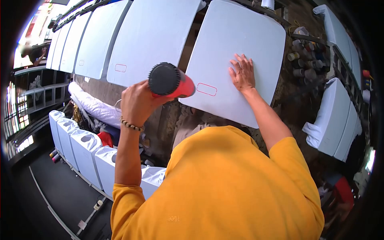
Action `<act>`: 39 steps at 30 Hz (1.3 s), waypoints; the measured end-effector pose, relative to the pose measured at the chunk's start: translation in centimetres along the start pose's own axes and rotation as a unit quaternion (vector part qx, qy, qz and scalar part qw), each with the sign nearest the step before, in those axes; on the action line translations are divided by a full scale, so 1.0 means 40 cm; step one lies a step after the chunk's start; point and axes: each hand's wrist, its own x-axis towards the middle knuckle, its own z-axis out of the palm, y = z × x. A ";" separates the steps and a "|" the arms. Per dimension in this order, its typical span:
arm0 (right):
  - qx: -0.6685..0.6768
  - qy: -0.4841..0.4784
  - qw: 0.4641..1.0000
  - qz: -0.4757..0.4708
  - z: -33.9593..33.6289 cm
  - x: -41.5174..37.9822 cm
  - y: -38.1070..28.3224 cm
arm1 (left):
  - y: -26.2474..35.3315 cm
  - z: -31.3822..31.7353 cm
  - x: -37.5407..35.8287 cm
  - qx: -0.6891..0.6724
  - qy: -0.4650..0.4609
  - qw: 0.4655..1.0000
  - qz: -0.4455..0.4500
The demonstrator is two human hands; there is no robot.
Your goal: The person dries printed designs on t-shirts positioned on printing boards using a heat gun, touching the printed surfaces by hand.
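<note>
My left hand (138, 100) is closed around a red and black tool (165, 79), a rounded body like a blower or dryer, with its black round end facing the camera. The tool is over the left edge of a white fabric-covered panel (224, 48). On that panel a small red outlined rectangle (207, 89) shows just right of the tool. My right hand (243, 74) lies with fingers spread on the panel's surface, to the right of the rectangle.
More white panels (150, 36) stand in a row at upper left, some with red outlines. Covered white pieces (86, 148) line the lower left, others (334, 120) the right. Pots (310, 56) stand at upper right. A person (35, 54) is at far left.
</note>
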 end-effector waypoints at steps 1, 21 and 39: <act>-0.001 0.003 1.000 0.001 0.000 0.000 0.006 | 0.002 0.014 0.010 -0.004 0.010 1.000 0.004; -0.075 -0.054 0.995 0.035 -0.008 0.005 -0.003 | -0.059 0.008 0.052 0.009 -0.041 0.999 0.034; 0.084 0.023 0.996 0.025 -0.009 -0.072 -0.014 | 0.154 0.100 0.091 -0.066 -0.073 0.988 0.121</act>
